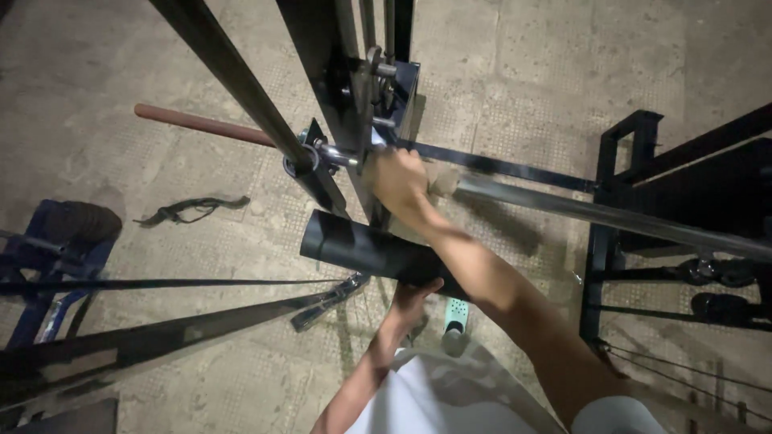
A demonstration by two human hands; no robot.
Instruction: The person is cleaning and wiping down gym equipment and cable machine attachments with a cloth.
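My left hand (412,299) cups the underside of a black tube (362,247) that lies level in front of me. My right hand (400,183) is closed round something small at the base of a black metal upright (322,48), next to a bolt and nut (331,153); what it grips is hidden by my fingers. A shiny steel bar (611,215) runs from that hand to the right. A slanting black strut (233,72) meets the same joint.
A reddish-brown rod (201,124) sticks out to the left of the joint. A black strap (189,209) lies on the concrete floor. A blue frame (56,249) stands at the left, a black steel frame (627,161) with cables at the right.
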